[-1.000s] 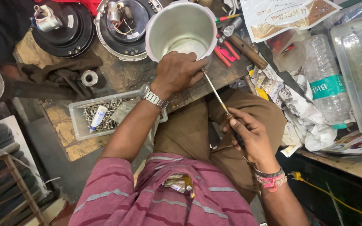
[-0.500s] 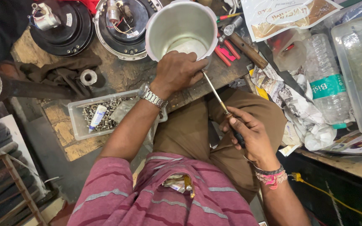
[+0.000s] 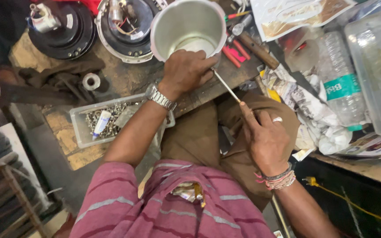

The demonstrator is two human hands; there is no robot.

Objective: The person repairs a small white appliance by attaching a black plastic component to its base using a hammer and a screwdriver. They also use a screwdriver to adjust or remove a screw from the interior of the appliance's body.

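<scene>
A shiny metal pot (image 3: 186, 26) stands on the worn wooden bench (image 3: 128, 81) in front of me. My left hand (image 3: 186, 70), with a metal watch on its wrist, grips the pot's near rim. My right hand (image 3: 265, 139), wearing a ring and thread bracelets, holds a screwdriver (image 3: 226, 86) by its handle. The thin shaft runs up and left to the pot's near side, just under my left fingers. The tip is hidden there.
Two round black motor housings (image 3: 62, 31) lie at the bench's back left. A clear tray of screws with a small tube (image 3: 100, 123) sits at the near edge. Red-handled pliers (image 3: 234, 53), a wooden-handled hammer (image 3: 256, 48), a plastic bottle (image 3: 340, 83), crumpled paper and a clear box lie to the right.
My right hand has turned slightly on the screwdriver handle, its back now facing up more. My left hand stays on the pot's rim.
</scene>
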